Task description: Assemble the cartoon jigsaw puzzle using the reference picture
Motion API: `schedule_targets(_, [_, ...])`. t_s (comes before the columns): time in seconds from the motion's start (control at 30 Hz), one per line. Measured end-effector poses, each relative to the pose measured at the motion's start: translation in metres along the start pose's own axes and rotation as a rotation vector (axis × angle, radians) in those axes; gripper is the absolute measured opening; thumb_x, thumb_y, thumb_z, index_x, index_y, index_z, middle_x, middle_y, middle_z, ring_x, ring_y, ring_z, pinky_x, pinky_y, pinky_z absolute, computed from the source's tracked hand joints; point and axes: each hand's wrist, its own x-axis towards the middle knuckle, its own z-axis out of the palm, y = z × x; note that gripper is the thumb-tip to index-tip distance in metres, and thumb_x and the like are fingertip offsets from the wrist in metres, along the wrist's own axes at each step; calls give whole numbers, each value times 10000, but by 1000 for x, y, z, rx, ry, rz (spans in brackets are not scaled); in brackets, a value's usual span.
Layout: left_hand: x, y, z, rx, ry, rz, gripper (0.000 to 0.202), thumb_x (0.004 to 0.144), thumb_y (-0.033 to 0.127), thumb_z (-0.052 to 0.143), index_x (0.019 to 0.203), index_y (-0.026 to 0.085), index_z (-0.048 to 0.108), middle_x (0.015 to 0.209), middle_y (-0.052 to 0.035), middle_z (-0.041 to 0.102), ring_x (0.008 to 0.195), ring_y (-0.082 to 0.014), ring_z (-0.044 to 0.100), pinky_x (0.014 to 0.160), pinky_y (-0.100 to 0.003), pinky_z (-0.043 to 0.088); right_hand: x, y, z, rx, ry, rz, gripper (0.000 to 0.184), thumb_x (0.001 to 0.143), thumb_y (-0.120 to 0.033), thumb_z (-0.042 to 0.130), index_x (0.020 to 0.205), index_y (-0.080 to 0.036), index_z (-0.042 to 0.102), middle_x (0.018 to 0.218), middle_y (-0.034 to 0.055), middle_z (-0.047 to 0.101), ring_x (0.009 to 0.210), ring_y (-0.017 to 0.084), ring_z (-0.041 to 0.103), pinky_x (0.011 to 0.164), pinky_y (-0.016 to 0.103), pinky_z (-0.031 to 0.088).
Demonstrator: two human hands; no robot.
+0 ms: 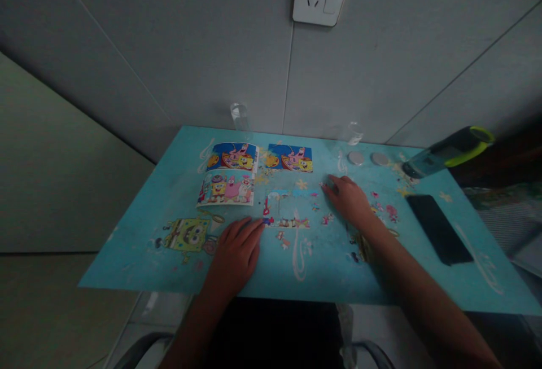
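Note:
My left hand [238,253] lies flat on the tabletop, fingers stretched out. Its fingertips touch the lower left corner of a partly joined jigsaw puzzle [292,223], whose edge pieces form an outline with an open middle. Just past the puzzle's upper right corner, my right hand [348,198] has thumb and forefinger pinched on a small pale puzzle piece [321,184]. Loose puzzle pieces [327,219] lie right of the outline, and others [283,240] sit below it. More pieces [391,212] are scattered beyond my right forearm, which partly hides that area.
Two picture sheets [226,188] lie left of a fully joined puzzle [289,158]. Clear jars [240,116] stand near the wall, with two round lids [355,158] at the right. A dark phone [439,229] and a bottle [444,152] occupy the right side of the blue table [139,245].

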Motion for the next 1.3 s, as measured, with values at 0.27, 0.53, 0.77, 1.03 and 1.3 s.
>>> schedule_targets(0.27, [2, 2, -2, -5, -25, -18, 457, 969, 142, 517, 1416, 212, 575, 1439, -54, 616, 1342, -280, 505, 1161, -529, 404, -5, 6, 14, 108, 51, 3, 313, 981, -429, 571, 1024, -178, 752, 1012, 116, 710, 868, 235, 663, 820, 348, 497])
schedule_targets(0.53, [4, 7, -7, 0, -41, -50, 467, 971, 144, 514, 1428, 229, 565, 1429, -50, 623, 1358, -267, 494, 1173, -516, 392, -12, -4, 6, 509, 38, 95, 379, 880, -548, 677, 893, -177, 754, 783, 69, 735, 666, 203, 639, 653, 336, 482])
schedule_targets(0.77, [3, 7, -7, -2, -35, -45, 471, 964, 143, 516, 1424, 232, 569, 1423, -49, 626, 1336, -272, 509, 1153, -518, 410, -43, -41, -10, 1020, -121, 200, 458, 810, -536, 782, 1088, -176, 738, 793, 39, 738, 573, 143, 589, 555, 287, 486])
schedule_targets(1.03, [7, 5, -4, -13, 11, -28, 458, 978, 146, 502, 1424, 235, 564, 1409, -67, 630, 1329, -266, 528, 1147, -517, 428, -48, -45, 4, 1053, -143, 211, 472, 820, -566, 775, 1083, -174, 770, 804, 50, 744, 569, 127, 556, 528, 269, 459])
schedule_targets(1.3, [-47, 27, -40, -16, 90, 38, 307, 1000, 382, 596, 1264, 228, 625, 1253, -91, 652, 1086, -223, 642, 928, -453, 576, -51, -46, 10, 973, -54, 155, 417, 863, -552, 736, 1042, -177, 774, 817, 66, 756, 571, 152, 585, 526, 287, 476])
